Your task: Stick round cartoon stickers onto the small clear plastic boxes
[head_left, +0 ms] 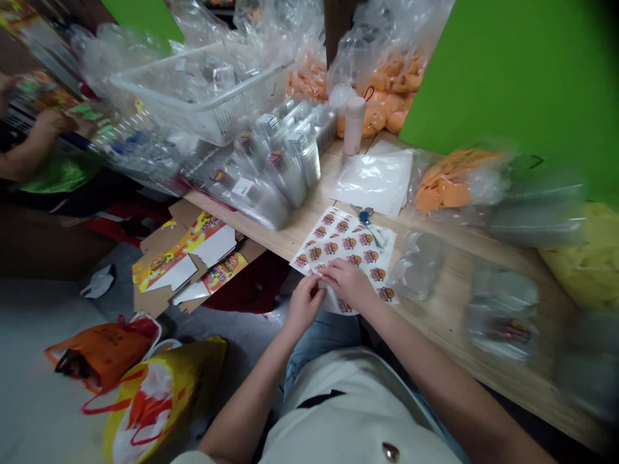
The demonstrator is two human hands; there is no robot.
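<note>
A white sticker sheet (349, 248) printed with rows of burger pictures lies at the near edge of the wooden table (454, 303). My left hand (304, 303) and my right hand (349, 281) meet at the sheet's near corner. Both have their fingers pinched together on that edge of the sheet. Small blue-handled scissors (368, 219) rest on the sheet's far side. A clear plastic bag (416, 261) lies just right of my right hand.
A white basket (213, 96), stacked clear boxes (275, 167), bags of orange pieces (391, 90), a white tube (354, 125) and flat white bags (374, 180) crowd the table. Printed cartons (188, 258) and shopping bags (145, 393) lie on the floor. Another person's arm (29, 148) shows far left.
</note>
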